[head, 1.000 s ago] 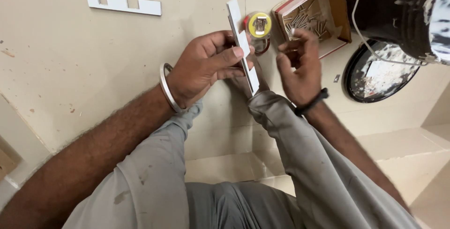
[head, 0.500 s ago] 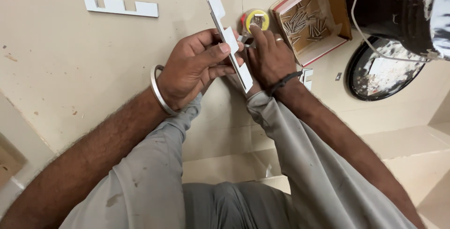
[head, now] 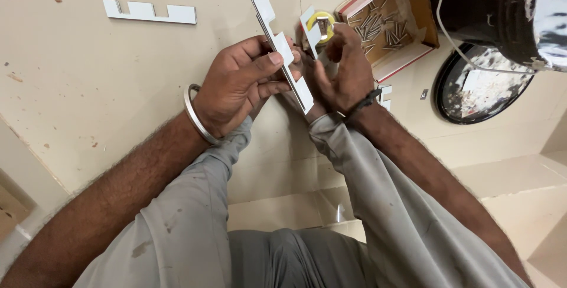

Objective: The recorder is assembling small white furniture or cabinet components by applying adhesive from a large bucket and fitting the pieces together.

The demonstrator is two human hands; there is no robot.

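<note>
Your left hand (head: 242, 84) held a notched strip (head: 282, 52) just left of your right hand (head: 342, 69), both above your knees. A second notched strip (head: 150, 12) lay on the floor (head: 71, 75) well to the left. Beyond your right hand sat a tape roll (head: 322, 21), a box of nails (head: 390, 22) to its right, and a bucket (head: 496, 10) farther right.

Both forearms are bare, with no sleeves reaching them. On the left wrist, by the left hand (head: 236, 87), sits a plain, smooth silver metal bangle (head: 195, 117), loose on the arm. The right wrist, below the right hand (head: 345, 75), carries a thin dark band (head: 363, 102), like a cord or strap. The legs are in grey trousers (head: 195, 229) of a light, slightly shiny cloth, creased at the knees and marked with a few small dark spots and smudges.
</note>
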